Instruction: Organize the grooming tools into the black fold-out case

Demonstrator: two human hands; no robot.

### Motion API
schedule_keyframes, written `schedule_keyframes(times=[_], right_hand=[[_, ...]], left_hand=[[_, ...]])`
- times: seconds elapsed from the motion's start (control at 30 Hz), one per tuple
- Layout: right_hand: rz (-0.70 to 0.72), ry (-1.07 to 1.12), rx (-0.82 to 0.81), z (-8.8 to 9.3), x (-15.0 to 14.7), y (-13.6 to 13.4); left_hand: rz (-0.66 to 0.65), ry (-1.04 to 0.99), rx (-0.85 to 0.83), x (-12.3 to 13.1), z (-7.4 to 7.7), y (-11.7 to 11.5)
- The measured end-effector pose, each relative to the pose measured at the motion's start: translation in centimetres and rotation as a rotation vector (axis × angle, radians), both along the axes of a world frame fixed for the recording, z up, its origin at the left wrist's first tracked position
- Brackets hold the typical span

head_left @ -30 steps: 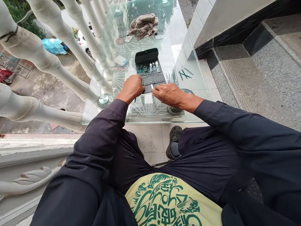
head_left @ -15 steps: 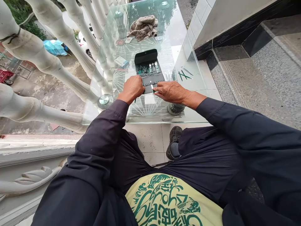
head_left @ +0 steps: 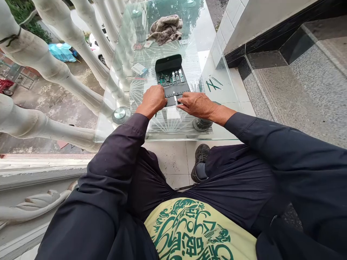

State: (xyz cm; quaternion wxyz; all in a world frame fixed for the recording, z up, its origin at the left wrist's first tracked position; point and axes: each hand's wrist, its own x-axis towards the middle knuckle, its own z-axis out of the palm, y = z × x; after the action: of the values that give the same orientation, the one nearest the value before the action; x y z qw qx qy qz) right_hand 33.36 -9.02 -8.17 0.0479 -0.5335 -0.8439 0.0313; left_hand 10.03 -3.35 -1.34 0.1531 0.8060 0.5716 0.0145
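steadying, by the look of it, the left edge of the open case (head_left: 177, 87) with the left hand (head_left: 152, 100) in the head view; fingers curled there, tips mostly hidden, so cannot tell whether clamped on it. reaching over the case's lower right part with the right hand (head_left: 199, 104), index finger and thumb right beside the lower end of a slim pale tool (head_left: 175, 98); cannot tell whether pinched on it or slightly apart. upper end at the case's slotted strip; cannot tell whether seated. partly done, as a judgement: in the case's upper part already, scissors (head_left: 172, 82) and clippers (head_left: 177, 77). left outside, to the right of the case: loose slim tools (head_left: 200, 86) and, farther right, green tools (head_left: 209, 86). beyond the case, a crumpled cloth (head_left: 166, 30).
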Motion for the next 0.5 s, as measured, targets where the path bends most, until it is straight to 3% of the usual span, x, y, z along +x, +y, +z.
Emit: schedule_keyframes(times=[0.5], right_hand=[[-0.023,0.203,-0.012,-1.4,0.3,1.7]], left_hand=[[-0.001,-0.006,-0.002,0.1,-0.3,0.1]])
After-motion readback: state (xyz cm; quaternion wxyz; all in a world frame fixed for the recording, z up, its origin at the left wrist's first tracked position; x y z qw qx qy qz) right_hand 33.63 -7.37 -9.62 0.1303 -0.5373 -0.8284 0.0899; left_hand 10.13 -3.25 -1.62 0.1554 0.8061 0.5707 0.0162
